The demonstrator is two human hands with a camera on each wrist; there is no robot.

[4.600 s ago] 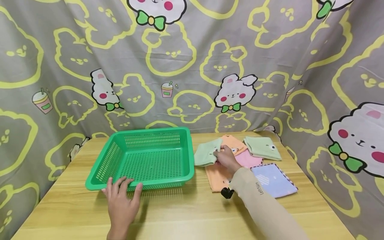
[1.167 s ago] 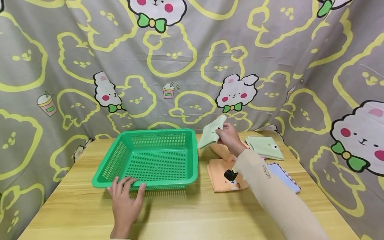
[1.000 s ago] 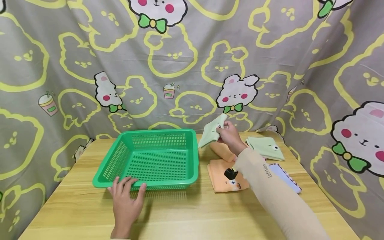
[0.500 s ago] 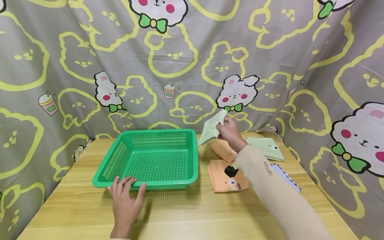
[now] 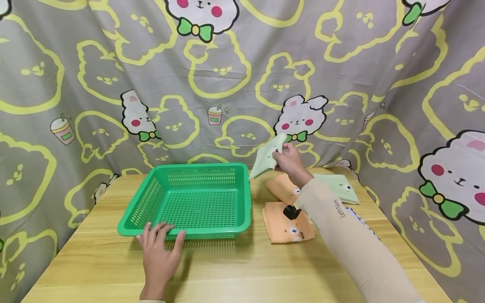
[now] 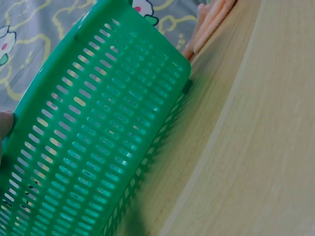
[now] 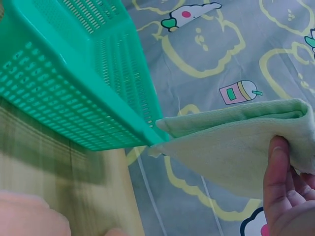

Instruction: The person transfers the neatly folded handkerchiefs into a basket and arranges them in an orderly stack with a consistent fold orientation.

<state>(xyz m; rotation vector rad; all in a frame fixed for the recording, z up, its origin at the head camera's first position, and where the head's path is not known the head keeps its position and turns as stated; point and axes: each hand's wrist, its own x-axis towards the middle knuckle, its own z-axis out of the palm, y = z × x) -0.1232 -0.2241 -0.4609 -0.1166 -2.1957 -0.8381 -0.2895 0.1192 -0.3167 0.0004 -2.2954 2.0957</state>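
Up above the table [image 5: 235,269], we pinch a folded green cloth [image 5: 267,156] in our right hand [image 5: 291,162], thumb on one face and fingers curled behind the other, so that the cloth hangs off to the left of our fingertips, clear of the wood and just past the far right corner of the green basket [image 5: 189,201]. From the head view we see a small printed face on the cloth beside our thumb. The right wrist view does not show that print, but it shows the doubled fold of the cloth [image 7: 236,140] and one fingertip [image 7: 276,162] pressed on its near face, with the basket's slotted wall [image 7: 74,83] close beside the cloth's lower corner.

Our left hand [image 5: 159,256] lies flat, fingers spread and straight, their tips touching the basket's near rim. The left wrist view shows only the basket's wall [image 6: 98,137] tilted across the frame and a sliver of one fingertip [image 6: 6,125] at its edge, so from there alone we cannot tell how the hand lies.

Below our right fingers, on the table, lie two orange cloths [image 5: 286,223], and to the right of them, behind our sleeve [image 5: 352,248], another green cloth [image 5: 341,187].
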